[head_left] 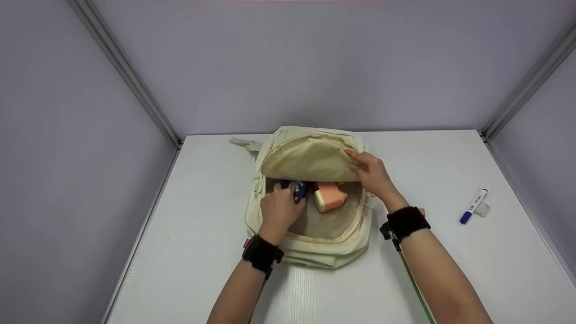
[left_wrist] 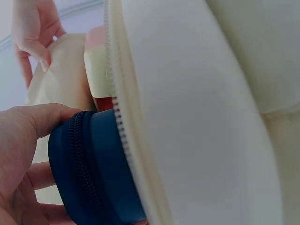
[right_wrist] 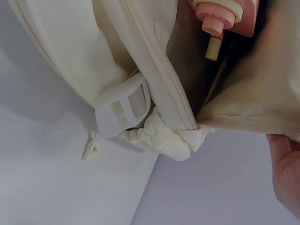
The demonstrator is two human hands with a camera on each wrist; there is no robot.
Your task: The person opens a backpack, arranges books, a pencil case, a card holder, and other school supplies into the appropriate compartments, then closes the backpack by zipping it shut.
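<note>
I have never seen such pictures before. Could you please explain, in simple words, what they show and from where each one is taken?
There is no robot here: a person works with two bare hands. The head picture comes from a camera worn on the head, looking forward and down. The other two come from cameras on the wrists, each watching its own hand's work.

A cream backpack lies open on a white table. The left hand grips a dark blue zippered case at the opening. The right hand holds up the flap. Inside is an orange-and-cream item I cannot name. To the right lie a blue-capped marker and a small greyish piece.
</note>
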